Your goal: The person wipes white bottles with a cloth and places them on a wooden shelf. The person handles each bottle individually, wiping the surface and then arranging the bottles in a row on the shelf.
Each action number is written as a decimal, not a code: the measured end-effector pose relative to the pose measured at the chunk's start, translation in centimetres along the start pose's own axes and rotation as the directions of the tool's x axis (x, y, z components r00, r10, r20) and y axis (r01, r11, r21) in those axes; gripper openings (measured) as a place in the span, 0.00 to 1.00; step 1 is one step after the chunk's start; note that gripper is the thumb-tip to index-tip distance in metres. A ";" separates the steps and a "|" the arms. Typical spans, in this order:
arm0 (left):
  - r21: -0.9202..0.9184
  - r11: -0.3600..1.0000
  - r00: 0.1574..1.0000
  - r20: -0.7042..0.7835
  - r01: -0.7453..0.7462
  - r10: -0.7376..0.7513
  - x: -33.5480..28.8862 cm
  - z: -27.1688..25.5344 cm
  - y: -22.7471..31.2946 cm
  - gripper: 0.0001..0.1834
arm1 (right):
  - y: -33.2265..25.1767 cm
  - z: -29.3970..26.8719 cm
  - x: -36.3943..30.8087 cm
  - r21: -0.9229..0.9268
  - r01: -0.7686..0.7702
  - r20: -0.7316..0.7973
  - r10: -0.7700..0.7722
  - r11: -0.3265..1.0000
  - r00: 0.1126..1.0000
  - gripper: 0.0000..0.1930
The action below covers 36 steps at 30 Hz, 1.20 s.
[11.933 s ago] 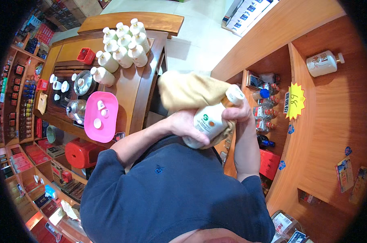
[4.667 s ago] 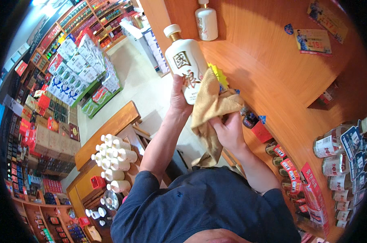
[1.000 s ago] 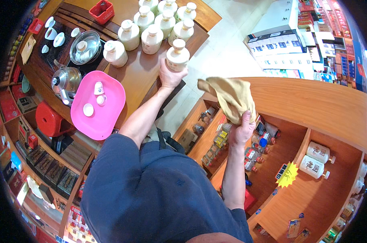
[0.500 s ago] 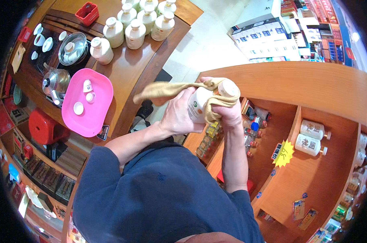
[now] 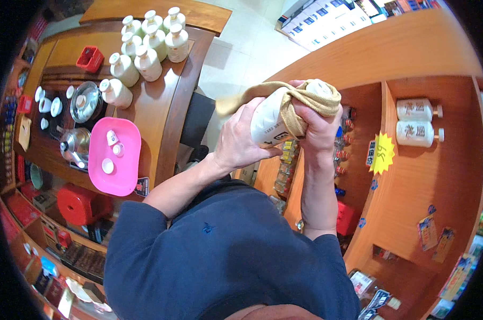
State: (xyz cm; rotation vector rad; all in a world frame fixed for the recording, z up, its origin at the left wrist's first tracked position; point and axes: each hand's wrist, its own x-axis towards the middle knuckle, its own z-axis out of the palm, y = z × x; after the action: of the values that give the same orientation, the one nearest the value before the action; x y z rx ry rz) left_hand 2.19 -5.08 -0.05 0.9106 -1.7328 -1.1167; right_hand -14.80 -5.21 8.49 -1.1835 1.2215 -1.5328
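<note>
Left hand (image 5: 236, 137) and right hand (image 5: 321, 128) are clamped on a tilted white bottle (image 5: 267, 120) held in the air, well to the right of a pink tray (image 5: 125, 172); the right hand presses a tan cloth (image 5: 316, 100) wrapped around the bottle's upper end. Beyond the tray, more white bottles (image 5: 148, 64) stand grouped on the wooden surface (image 5: 161, 112).

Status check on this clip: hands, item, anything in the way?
Left hand gripping white bottle by its body. Right hand holding tan cloth around its upper end. Bottle tilted, held up off any surface. Cloth hides its neck.
</note>
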 end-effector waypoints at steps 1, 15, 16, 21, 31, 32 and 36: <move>0.020 0.999 0.999 -0.006 -0.042 0.042 -0.1 0.4 0.2 0.57 | -0.3 -0.1 -0.2 0.035 -0.022 0.003 0.022 0.999 1.000 0.18; -0.568 0.820 0.889 0.411 0.074 0.204 1.3 3.7 1.0 0.63 | -3.8 -6.5 -2.1 0.045 0.012 0.143 -0.018 0.999 0.990 0.14; -0.410 0.912 0.908 0.388 0.020 0.155 1.3 3.7 1.7 0.66 | -3.9 -6.6 -2.1 -0.010 0.044 0.121 -0.043 0.999 0.992 0.13; -0.690 0.329 0.691 0.710 0.645 0.134 1.0 4.7 4.3 0.55 | -2.3 -6.5 -2.1 0.548 -0.136 0.157 0.058 0.826 0.986 0.19; -0.706 0.458 0.799 0.601 0.541 -0.017 0.4 4.6 4.8 0.47 | 1.9 -4.2 -11.2 -0.437 0.362 -0.218 -0.487 0.823 0.846 0.25; -0.744 0.423 0.830 0.557 0.517 -0.036 0.7 4.6 4.6 0.44 | 1.8 -3.0 -12.6 -0.437 0.421 -0.182 -0.536 0.795 0.824 0.28; -0.774 0.219 0.791 0.611 0.595 0.011 1.6 5.1 4.0 0.44 | -1.0 -0.5 -15.0 -0.750 0.405 0.085 -0.531 0.523 0.843 0.36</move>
State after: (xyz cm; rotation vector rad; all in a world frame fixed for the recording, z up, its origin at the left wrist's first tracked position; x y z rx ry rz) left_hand -3.59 -3.64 2.95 0.1012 -0.7684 -2.4823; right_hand -12.08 9.47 6.82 -2.1239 1.8494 -1.5404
